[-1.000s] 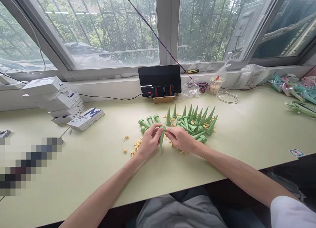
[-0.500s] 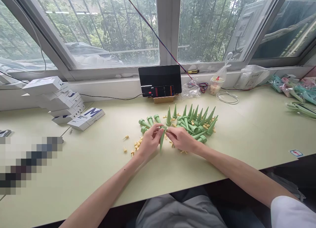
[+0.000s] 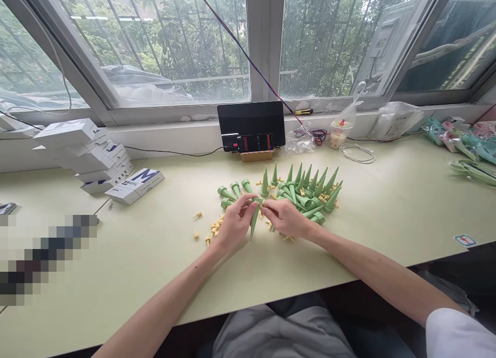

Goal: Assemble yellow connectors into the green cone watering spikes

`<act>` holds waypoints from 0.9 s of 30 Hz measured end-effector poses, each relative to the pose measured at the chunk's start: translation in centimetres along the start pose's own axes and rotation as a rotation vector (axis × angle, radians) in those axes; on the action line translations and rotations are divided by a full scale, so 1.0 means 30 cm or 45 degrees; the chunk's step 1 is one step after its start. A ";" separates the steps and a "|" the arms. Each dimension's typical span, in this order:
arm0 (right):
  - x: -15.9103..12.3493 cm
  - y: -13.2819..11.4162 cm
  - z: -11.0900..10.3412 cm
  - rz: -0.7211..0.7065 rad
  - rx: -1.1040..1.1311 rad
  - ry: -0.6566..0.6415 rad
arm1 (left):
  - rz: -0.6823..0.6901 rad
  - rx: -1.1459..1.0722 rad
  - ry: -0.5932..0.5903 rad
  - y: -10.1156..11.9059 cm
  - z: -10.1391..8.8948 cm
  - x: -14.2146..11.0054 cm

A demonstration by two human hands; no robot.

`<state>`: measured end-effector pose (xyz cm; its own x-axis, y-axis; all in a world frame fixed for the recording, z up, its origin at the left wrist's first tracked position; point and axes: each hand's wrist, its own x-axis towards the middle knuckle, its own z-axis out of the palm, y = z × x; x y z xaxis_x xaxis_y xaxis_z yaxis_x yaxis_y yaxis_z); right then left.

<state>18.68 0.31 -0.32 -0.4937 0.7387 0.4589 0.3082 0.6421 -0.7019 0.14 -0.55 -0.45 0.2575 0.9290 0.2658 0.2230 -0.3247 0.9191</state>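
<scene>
Green spike (image 3: pixel 253 225), point down, in the left hand (image 3: pixel 235 218), in front of the black tablet (image 3: pixel 251 118).
Thumb and fingers close on its wide end; the right hand (image 3: pixel 285 217) curls its fingers just beside, contents hidden. More green spikes (image 3: pixel 302 200) cluster before the tablet, mostly towards its right.
</scene>
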 end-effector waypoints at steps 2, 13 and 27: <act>0.000 -0.001 -0.001 0.000 -0.006 -0.002 | -0.003 -0.008 0.003 0.003 0.000 -0.001; 0.000 -0.007 0.004 -0.008 -0.012 0.014 | 0.009 0.011 0.002 0.010 0.005 0.001; 0.002 0.009 0.003 -0.090 -0.077 0.004 | -0.023 -0.100 -0.034 0.010 0.009 -0.003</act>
<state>18.65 0.51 -0.53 -0.5131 0.6919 0.5079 0.3214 0.7036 -0.6338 0.44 -0.76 -0.28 0.2793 0.9293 0.2418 0.1537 -0.2918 0.9440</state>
